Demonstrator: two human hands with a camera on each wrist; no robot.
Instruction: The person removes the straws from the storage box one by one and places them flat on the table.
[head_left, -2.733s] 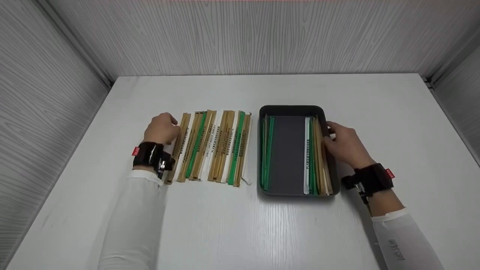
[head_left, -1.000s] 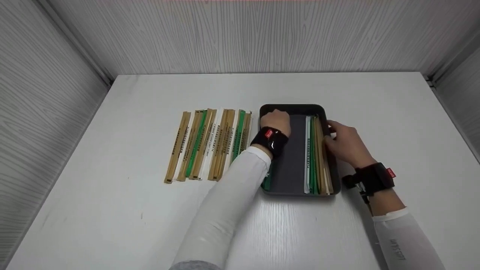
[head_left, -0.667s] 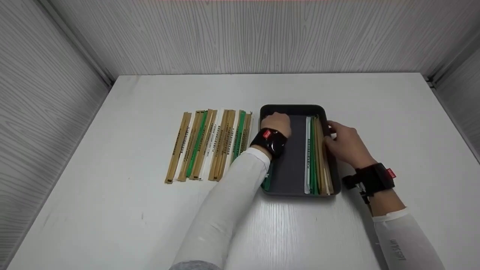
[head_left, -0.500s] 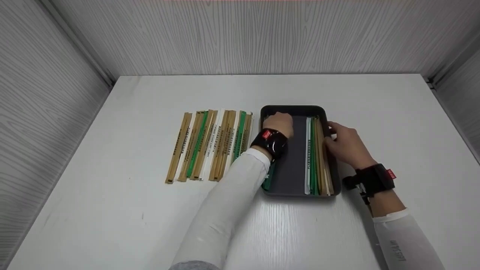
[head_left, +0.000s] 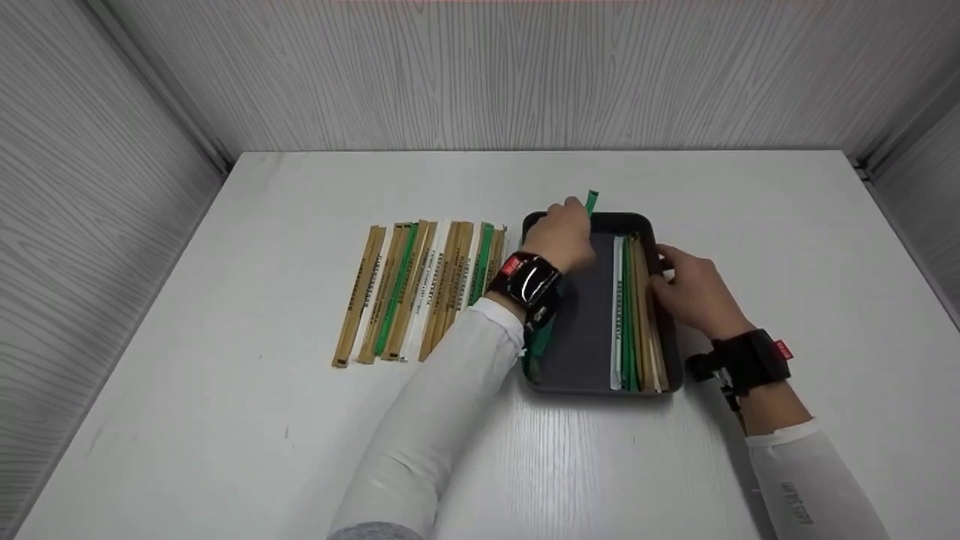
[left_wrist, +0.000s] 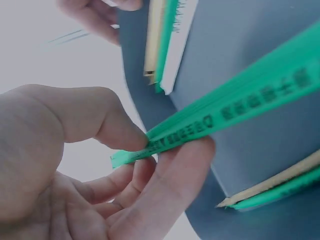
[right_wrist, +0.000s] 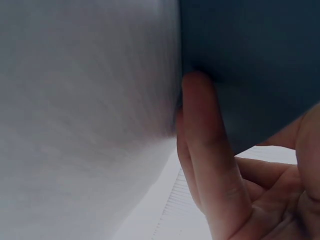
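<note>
Inside the dark grey tray (head_left: 581, 330), my left hand (head_left: 561, 236) pinches a long green paper-wrapped straw (left_wrist: 215, 117) between thumb and fingers. The straw's far end sticks up past the tray's back rim; its near end hangs low at the tray's left side. Under it, in the left wrist view, lie a brown wrapped straw (left_wrist: 272, 180) and another green wrapped straw (left_wrist: 285, 191). My right hand (head_left: 697, 292) holds the tray's right wall, with fingers against the outside. White, green and brown wrapped straws (head_left: 634, 315) lie lengthwise along the tray's right side.
Left of the tray, a row of brown, white and green wrapped straws (head_left: 405, 300) lies side by side on the white table (head_left: 247, 420). My left forearm covers part of that row. Grained panels (head_left: 480, 75) close off the back and both sides.
My left hand has gone from the row's left end into the tray, and in the last half second has lifted a green wrapped straw from its left side. My right hand stays on the tray.
</note>
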